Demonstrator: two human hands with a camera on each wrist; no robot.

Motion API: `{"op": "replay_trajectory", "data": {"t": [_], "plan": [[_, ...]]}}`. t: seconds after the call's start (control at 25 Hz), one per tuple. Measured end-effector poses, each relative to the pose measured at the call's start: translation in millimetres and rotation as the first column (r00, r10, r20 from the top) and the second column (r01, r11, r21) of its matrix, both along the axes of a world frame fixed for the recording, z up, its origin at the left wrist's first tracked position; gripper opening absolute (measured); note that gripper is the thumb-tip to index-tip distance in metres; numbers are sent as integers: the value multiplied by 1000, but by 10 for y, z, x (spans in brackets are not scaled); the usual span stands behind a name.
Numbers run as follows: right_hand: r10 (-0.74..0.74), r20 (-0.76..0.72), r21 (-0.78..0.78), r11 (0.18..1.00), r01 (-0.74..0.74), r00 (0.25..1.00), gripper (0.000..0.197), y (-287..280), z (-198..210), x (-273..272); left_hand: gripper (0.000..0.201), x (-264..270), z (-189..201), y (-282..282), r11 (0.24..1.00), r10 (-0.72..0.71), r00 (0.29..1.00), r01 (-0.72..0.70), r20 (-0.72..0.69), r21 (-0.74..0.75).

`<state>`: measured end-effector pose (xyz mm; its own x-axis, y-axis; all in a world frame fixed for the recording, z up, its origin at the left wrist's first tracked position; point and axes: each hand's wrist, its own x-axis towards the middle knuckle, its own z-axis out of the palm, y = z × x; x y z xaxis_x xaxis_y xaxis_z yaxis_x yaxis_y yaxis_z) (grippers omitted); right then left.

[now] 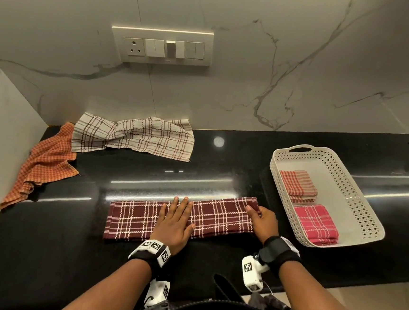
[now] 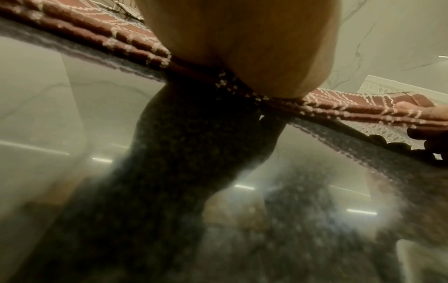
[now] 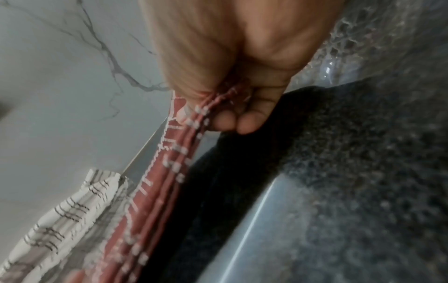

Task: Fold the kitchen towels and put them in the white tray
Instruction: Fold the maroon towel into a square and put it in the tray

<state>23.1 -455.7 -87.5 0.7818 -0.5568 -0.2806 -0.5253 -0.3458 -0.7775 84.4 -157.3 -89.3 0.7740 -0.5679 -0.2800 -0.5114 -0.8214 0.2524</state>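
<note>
Both wrists wear black straps with white marker blocks at the near counter edge. Maroon plaid towel (image 1: 220,219) lies folded into a long narrow strip on the black counter (image 1: 41,252), nearest the person. Left hand (image 1: 175,226) lies flat on the strip's middle, fingers straight and together, pressing down, grasping nothing; the left wrist view shows the palm (image 2: 242,47) bearing on the layered towel edge (image 2: 116,42). Right hand (image 1: 264,223) is at the strip's right end, fingers curled round the stacked layers; the right wrist view shows the fingertips (image 3: 244,124) tucked under and the thumb side on top, clamping that end of the towel (image 3: 179,153).

White tray (image 1: 358,193) sits just right of the towel, perforated walls, handle slot at the far end. Inside lie two folded towels: pink checked towel (image 1: 314,225) in the near half, orange-red checked towel (image 1: 297,185) beyond it, the two touching or nearly so.

Farther back left, orange checked towel (image 1: 41,165) lies crumpled by the side wall, with the beige plaid towel (image 1: 136,136) bunched at its middle and overlapping its far corner, against the marble backsplash. Switch panel (image 1: 162,46) is on the wall above
</note>
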Motion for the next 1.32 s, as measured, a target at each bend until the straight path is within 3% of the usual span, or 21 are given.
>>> {"op": "replay_trajectory", "data": {"t": [0.28, 0.44, 0.64, 0.84, 1.0, 1.12, 1.16, 1.24, 1.32], "plan": [[18, -34, -12, 1000, -18, 999, 29, -43, 12, -26, 83, -4, 3, -9, 999, -18, 1000, 18, 14, -27], [14, 9, 61, 998, -15, 1000, 25, -51, 45, -35, 84, -12, -4, -6, 1000, -17, 1000, 18, 16, -15], [-20, 183, 261, 965, -29, 983, 22, 94, 502, -19, 74, -12, 2, -16, 1000, -12, 1000, 12, 10, 1], [33, 273, 357, 925, -133, 962, 24, 501, 1064, 117, 68, 2, -33, 3, 999, -5, 1000, 5, -2, -36], [173, 301, 371, 885, -283, 938, 25, 1044, 1415, 316, 87, 31, -36, 17, 997, -25, 999, 23, -27, -78], [247, 282, 337, 879, -336, 927, 20, 1500, 1529, 542, 100, 178, 35, 43, 984, -16, 985, -16, -174, -179], [268, 269, 321, 881, -348, 925, 20, 1645, 1526, 622, 92, 254, 65, 89, 959, 1, 963, -78, -270, -273], [319, 231, 290, 879, -378, 919, 23, 1915, 1489, 760, 64, 379, 226, 282, 832, 59, 883, -302, -466, -466], [366, 176, 286, 869, -403, 914, 23, 2157, 1418, 860, 34, 490, 406, 638, 707, 182, 869, -441, -461, -553]]}}
